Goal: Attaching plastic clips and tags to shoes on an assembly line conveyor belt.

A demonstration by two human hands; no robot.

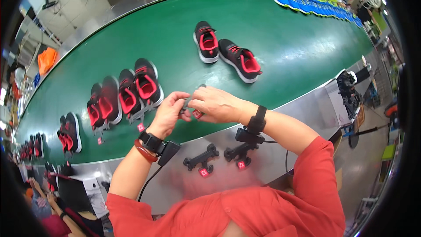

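As the green-topped table [175, 39] sweeps across from left to right, we have black-and-red sneakers dotted all along it! Centre stage, farther out than the hands, sits a loose pair of sneakers [206, 41], side by side, toes pointing away. Over to the left, a tagged pair of sneakers [147, 81] stands with a gray hanger at its heels.

Now to the near side, and both hands are busy: the left hand [170, 112] pinches a dark shoe hanger [183, 110] between thumb and fingers, and the right hand [215, 104] curls over its other end, though much of the grip is hidden. It's up off the surface, just short of the loose pair.

Nearer the body, two spare black hangers [201, 157] lie on the steel ledge [175, 184]. Likely light, stiff plastic, these, so the middle bar looks the safest hold, clip ends left free; bend those hard and they could snap. And smallest of all, a red tag [197, 114] peeks out beneath the right fingers, probably thin and easily creased!
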